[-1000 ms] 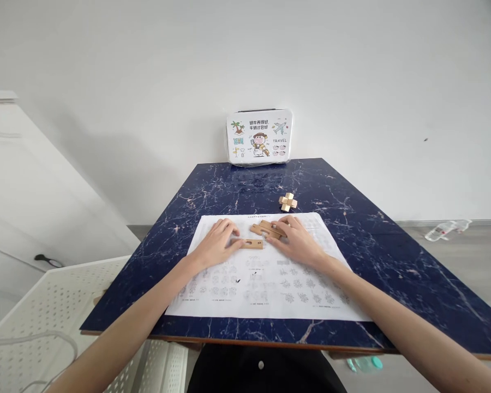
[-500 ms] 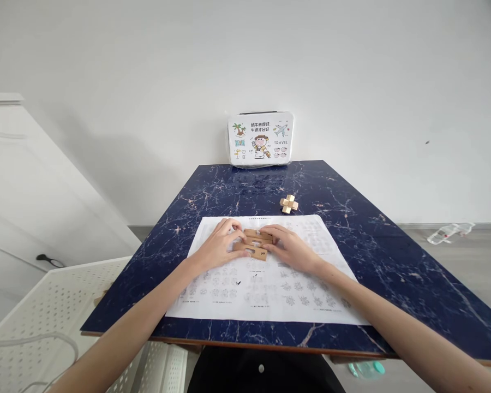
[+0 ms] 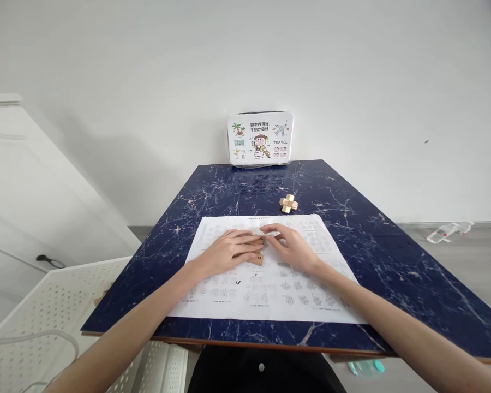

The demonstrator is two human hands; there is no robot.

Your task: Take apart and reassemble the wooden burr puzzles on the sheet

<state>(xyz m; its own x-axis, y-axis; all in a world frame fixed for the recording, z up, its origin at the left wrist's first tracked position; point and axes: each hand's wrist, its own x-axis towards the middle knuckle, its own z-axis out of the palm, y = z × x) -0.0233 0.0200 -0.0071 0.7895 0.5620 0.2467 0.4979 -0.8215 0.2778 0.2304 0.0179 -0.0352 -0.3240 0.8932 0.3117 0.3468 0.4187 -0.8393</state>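
Observation:
Several flat wooden puzzle pieces point(image 3: 257, 260) lie side by side on the printed sheet point(image 3: 270, 305), the nearest one marked with a 2. My left hand point(image 3: 227, 252) rests flat across them with its fingers stretched out, covering most of their surface. Only their right ends show, so their slots are hidden. Just to the right, my right hand point(image 3: 292, 248) has its fingers bent and apart, fingertips close to the pieces' right ends. Whether those fingertips touch the wood I cannot tell.
A small assembled wooden cross-shaped puzzle point(image 3: 288, 203) sits beyond the sheet on the blue marbled table point(image 3: 213, 191). A white cartoon-printed case point(image 3: 261, 139) stands against the wall. At left is a white perforated rack point(image 3: 65, 289); a plastic bottle point(image 3: 444, 233) lies on the floor at right.
My left hand has moved right and flattened over the wooden pieces, hiding them. My right hand has come off the pieces' tops, and the piece marked 2 has shifted slightly.

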